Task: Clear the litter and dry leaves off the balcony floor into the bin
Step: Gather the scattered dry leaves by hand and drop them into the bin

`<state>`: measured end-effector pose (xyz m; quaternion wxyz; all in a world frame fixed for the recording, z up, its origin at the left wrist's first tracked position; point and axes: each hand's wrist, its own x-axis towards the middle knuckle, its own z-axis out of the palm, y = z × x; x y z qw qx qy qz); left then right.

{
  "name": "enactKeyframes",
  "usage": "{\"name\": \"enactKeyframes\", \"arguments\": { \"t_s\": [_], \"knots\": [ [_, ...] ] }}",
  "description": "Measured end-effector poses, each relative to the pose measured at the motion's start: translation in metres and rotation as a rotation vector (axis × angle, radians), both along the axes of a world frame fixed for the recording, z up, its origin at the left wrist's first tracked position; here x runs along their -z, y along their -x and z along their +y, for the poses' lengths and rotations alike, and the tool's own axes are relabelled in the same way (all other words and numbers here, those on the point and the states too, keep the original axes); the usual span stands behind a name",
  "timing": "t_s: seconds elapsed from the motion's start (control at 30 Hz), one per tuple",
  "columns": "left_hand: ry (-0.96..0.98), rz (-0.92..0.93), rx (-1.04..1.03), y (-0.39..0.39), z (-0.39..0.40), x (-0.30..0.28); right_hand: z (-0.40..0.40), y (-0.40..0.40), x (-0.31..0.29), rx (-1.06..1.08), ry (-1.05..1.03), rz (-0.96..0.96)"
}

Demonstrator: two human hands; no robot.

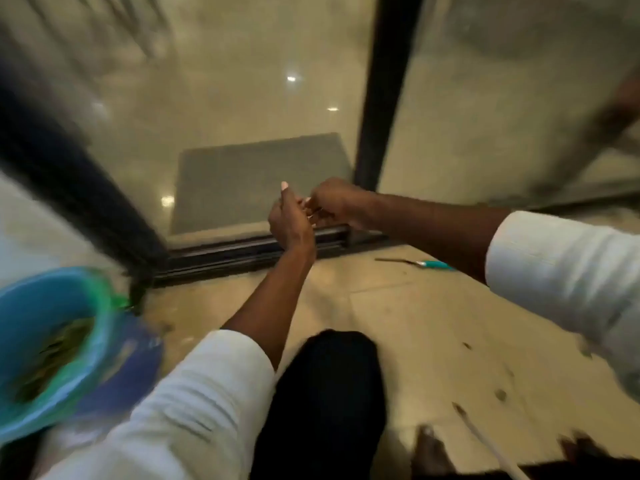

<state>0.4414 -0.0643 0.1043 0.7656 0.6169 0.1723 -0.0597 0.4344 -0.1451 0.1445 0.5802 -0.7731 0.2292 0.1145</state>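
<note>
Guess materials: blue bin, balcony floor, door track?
Blue bin: looks like moulded plastic, going by its even colour and smooth rounded rim; blur hides any finer sign. Balcony floor: beige tile or stone, semi-matte, with a joint line visible. Door track: dark grooved metal, probably coated aluminium, with parallel ridges and a dull sheen.

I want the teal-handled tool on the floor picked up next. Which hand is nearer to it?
Right. The right hand is up-left of the teal-handled tool, over the door track; the left hand meets it there, slightly farther left.
</note>
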Motion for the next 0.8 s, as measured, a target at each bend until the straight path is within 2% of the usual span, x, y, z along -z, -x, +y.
{"name": "enactKeyframes", "arguments": {
  "t_s": [0.17,0.3,0.37,0.43,0.53,0.67,0.7,0.8],
  "knots": [
    [-0.111,0.177,0.647,0.084,-0.156,0.069,-0.157,0.143,0.071,0.355,0.163,0.054],
    [-0.269,0.314,0.985,0.159,-0.214,0.120,-0.201,0.255,0.142,0.534,0.208,0.102],
    [-0.332,0.374,1.080,0.186,-0.222,0.137,-0.202,0.296,0.180,0.482,0.351,0.195],
    [-0.341,0.458,1.117,0.198,-0.226,0.152,-0.191,0.320,0.212,0.327,0.507,0.285],
    [-0.330,0.514,1.111,0.205,-0.233,0.161,-0.168,0.337,0.243,0.145,0.634,0.255],
    [-0.373,0.478,1.210,0.214,-0.243,0.168,-0.154,0.352,0.278,-0.214,0.857,0.192],
    [-0.392,0.465,1.236,0.217,-0.245,0.169,-0.154,0.358,0.281,-0.259,0.873,0.193],
    [-0.444,0.429,1.274,0.224,-0.251,0.173,-0.153,0.384,0.280,-0.203,0.924,0.192]
  ]
}}
